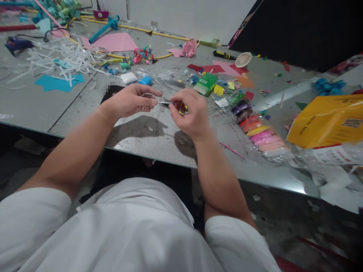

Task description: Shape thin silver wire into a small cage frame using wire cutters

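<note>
My left hand is closed in a pinch on a small loop of thin wire, held just above the grey table. My right hand is wrapped round small pliers with red and yellow handles. The metal tip of the pliers points left and meets the wire loop between my two hands. Both forearms reach out from white sleeves.
A pack of modelling clay sticks in many colours lies right of my hands. A yellow box, a green box, paper scraps, white paper strips, a blue tube and a pink sheet litter the table.
</note>
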`<state>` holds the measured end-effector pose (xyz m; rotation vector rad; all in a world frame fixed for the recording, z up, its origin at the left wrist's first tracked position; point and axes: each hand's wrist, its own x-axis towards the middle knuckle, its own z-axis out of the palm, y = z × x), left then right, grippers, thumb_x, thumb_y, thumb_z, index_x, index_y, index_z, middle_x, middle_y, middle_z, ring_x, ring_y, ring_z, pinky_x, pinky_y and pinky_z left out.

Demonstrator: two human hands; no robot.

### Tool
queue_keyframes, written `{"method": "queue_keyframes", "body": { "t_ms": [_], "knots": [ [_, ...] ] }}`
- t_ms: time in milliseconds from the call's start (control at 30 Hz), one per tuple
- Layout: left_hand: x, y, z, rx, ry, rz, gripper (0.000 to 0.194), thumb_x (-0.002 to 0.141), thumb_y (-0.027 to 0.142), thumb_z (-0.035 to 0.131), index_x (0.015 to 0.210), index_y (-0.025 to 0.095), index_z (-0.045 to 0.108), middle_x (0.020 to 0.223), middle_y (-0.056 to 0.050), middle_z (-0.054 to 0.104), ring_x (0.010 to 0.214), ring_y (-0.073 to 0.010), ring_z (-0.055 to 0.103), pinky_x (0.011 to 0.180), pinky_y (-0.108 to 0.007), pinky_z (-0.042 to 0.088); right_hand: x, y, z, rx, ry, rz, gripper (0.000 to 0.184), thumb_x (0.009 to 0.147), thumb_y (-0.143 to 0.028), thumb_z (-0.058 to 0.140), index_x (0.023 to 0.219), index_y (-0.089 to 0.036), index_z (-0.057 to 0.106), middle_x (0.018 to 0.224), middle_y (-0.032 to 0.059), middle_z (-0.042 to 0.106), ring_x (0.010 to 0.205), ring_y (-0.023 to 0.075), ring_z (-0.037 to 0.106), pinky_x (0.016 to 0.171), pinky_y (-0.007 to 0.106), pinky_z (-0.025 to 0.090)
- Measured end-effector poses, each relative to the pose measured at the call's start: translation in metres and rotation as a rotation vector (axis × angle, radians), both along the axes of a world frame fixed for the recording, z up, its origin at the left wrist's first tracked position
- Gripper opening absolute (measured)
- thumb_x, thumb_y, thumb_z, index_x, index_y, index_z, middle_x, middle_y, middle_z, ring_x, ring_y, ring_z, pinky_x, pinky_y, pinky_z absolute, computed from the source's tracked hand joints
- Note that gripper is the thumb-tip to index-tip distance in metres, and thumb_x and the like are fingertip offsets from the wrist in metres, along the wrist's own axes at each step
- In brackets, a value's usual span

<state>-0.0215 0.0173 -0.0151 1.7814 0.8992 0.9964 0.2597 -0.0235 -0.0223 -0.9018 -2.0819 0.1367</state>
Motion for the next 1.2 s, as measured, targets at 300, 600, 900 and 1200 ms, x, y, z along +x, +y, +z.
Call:
{"method": "queue_keyframes", "body": {
  "t_ms": [300,600,900,1200],
  "knots": [
    [0.010,-0.003,0.001,0.101,0.054,0.094,0.028,0.100,0.045,0.106,0.105,0.023,0.090,0.089,-0.007,0.084,0.102,-0.0281,0.090,0.095,-0.042,0.077,-0.010,0.013,-0.004,-0.409,0.181,-0.059,0.034,0.108,-0.057,0.090,0.123,-0.027,0.080,0.118,0.0120,0.088,0.104,0.0310,0.080,0.093,0.048,0.071],
    [0.009,0.001,-0.006,0.170,0.131,0.081,0.027,0.099,0.039,0.103,0.094,0.023,0.082,0.092,-0.006,0.083,0.098,-0.0248,0.086,0.095,-0.039,0.073,-0.009,0.006,0.001,-0.158,-0.046,-0.007,0.013,0.108,-0.023,0.080,0.101,-0.032,0.075,0.109,0.0115,0.087,0.103,0.0347,0.078,0.105,0.059,0.071],
    [0.008,0.017,-0.029,0.093,0.145,0.101,0.024,0.099,0.034,0.098,0.095,0.026,0.076,0.081,-0.003,0.072,0.084,-0.0233,0.076,0.081,-0.039,0.070,-0.036,-0.002,-0.018,-0.016,-0.344,-0.153,0.026,0.119,-0.014,0.061,0.099,-0.027,0.070,0.112,0.0171,0.082,0.116,0.0400,0.077,0.111,0.058,0.063],
    [0.011,0.012,-0.027,0.275,0.166,0.191,0.014,0.101,0.023,0.091,0.103,0.026,0.077,0.099,-0.005,0.082,0.100,-0.0259,0.083,0.099,-0.042,0.071,-0.021,0.004,-0.010,-0.309,-0.007,-0.049,0.021,0.119,-0.039,0.082,0.100,-0.032,0.074,0.094,0.0077,0.086,0.102,0.0353,0.080,0.103,0.055,0.068]
  ]
}}
